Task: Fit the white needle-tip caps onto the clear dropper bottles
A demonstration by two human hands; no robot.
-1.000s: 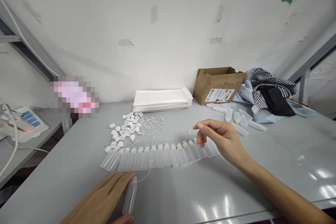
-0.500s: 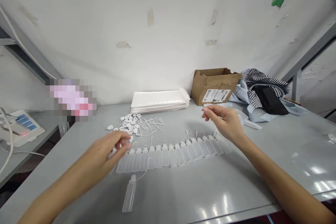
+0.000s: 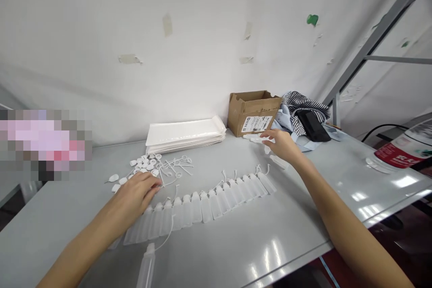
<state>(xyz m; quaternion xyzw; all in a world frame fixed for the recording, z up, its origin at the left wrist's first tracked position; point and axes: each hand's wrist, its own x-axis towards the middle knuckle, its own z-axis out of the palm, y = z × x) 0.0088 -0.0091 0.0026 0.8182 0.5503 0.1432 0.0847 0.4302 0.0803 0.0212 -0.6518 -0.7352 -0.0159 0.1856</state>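
My left hand (image 3: 137, 191), its fingers curled together, is over the near edge of a pile of white caps with loop ties (image 3: 143, 164); what its fingertips hold, if anything, is hidden. My right hand (image 3: 281, 145) reaches to a few loose translucent plastic bottles (image 3: 279, 162) in front of the cardboard box, thumb and fingers slightly apart around one of them. Between the hands lies a slanting row of small translucent squeeze bottles (image 3: 205, 207), several with thin white ties at their necks. A single bottle with a tie (image 3: 146, 267) lies nearer me, cut by the frame's bottom edge.
A stack of white padded envelopes (image 3: 185, 135) lies against the wall. Beside it stands an open cardboard box (image 3: 253, 114), then striped cloth (image 3: 293, 101) and a black pouch-like object (image 3: 313, 126). A large clear bottle with a red label (image 3: 401, 150) is at the right.
The view has turned to the right. My right hand has gone from above the table to the loose bottles by the box. My left hand has lowered to the caps, its fingers closing.
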